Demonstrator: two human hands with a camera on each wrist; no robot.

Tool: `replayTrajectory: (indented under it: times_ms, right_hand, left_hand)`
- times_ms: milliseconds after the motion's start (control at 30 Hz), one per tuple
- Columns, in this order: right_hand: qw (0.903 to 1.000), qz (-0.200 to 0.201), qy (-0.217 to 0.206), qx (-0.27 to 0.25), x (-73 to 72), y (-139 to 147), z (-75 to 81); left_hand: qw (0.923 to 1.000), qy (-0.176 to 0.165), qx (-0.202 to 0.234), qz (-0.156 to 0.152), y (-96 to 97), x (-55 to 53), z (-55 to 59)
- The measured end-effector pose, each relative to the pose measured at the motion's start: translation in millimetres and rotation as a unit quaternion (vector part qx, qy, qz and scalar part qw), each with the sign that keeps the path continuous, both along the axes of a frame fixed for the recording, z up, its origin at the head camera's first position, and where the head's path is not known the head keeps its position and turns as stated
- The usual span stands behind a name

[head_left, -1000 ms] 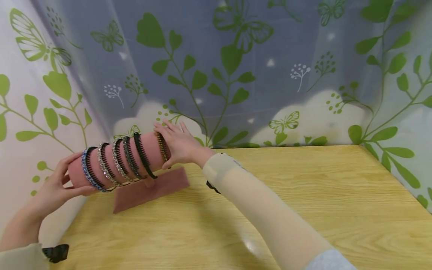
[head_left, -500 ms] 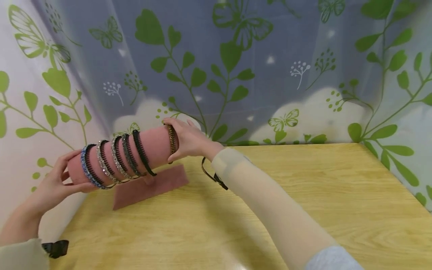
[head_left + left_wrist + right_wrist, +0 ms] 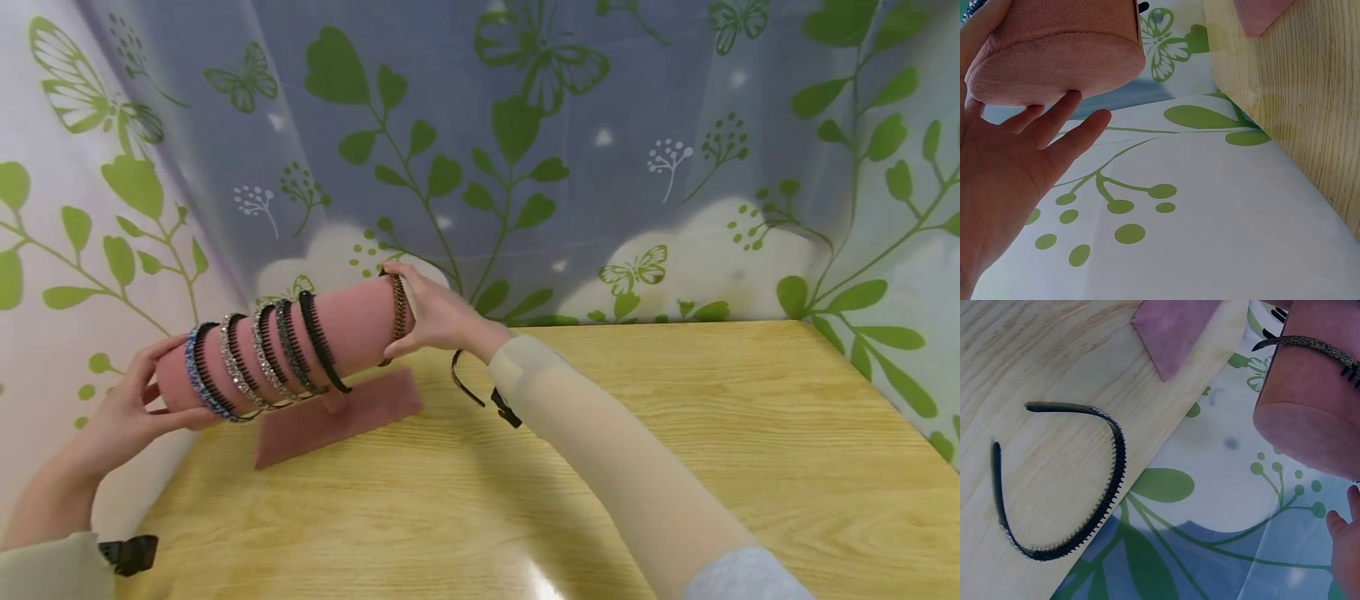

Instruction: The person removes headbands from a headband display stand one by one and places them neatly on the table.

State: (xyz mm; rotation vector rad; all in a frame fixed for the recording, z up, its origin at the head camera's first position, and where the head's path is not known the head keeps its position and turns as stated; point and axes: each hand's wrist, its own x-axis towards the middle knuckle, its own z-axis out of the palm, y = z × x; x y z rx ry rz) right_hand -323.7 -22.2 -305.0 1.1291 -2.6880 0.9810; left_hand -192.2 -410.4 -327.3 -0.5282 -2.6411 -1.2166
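A pink plush headband display roll [image 3: 358, 317] is tilted above its flat pink base [image 3: 300, 437]. My left hand [image 3: 116, 425] holds the roll's left end between thumb and fingers; some of its fingers stand off the end in the left wrist view. Several headbands sit along the roll: a blue headband [image 3: 201, 372], silver glittery ones, a dark grey one and a black headband [image 3: 321, 342]. At the right end, my right hand [image 3: 446, 317] grips a gold-brown headband [image 3: 399, 308] that lies round the roll. In the right wrist view its thumb and gripping fingertips are hidden.
A dark toothed headband [image 3: 1113, 469] lies on the wooden table [image 3: 675, 433] right of the base, partly behind my right forearm in the head view. A leaf-and-butterfly patterned curtain [image 3: 480, 167] hangs behind the table and along its sides.
My right hand has moved right along the roll, and the gold-brown headband has slid with it, away from the black one. The headband on the table has come into sight. My left hand keeps its hold.
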Motion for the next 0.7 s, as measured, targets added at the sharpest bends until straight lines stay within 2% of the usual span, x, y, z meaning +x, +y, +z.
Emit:
replayTrajectory:
  times_ms: [233,433,700]
  right_hand:
    - [0.9993,-0.02,-0.01,-0.029,1.6,14,-9.4]
    - [0.9975,-0.018,-0.02,-0.065,3.2,31,-14.4]
    - [0.9938,-0.041,-0.034,-0.098,4.2,58,-20.2]
  left_hand:
    - [1.0,-0.007,0.002,-0.001,1.3,1.0,0.3]
    - [0.9999,-0.003,0.011,-0.007,0.7,0.1,-0.7]
    - [0.9999,-0.012,0.006,0.001,0.5,1.1,0.6]
